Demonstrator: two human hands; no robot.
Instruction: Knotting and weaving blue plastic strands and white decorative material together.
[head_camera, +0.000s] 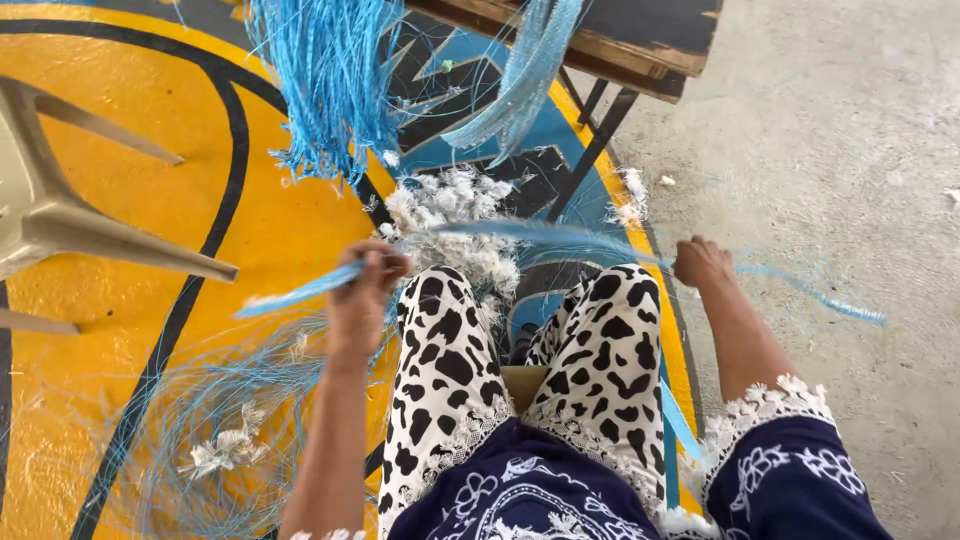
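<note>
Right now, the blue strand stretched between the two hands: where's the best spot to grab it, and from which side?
Grip the blue strand at its bare middle span, above the knees, coming down from above. It runs taut and roughly level between the left hand and right hand, so the middle looks free; both ends are already held.

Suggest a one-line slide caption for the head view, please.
Seated person's left hand and right hand pull blue strands taut above white fluff.

— What is stretched above the black-and-white spotted trousers (450, 370)?
— A thin blue strand (540, 235), pulled tight and blurred. It runs across both knees; its flat ends stick out past each side.
</note>
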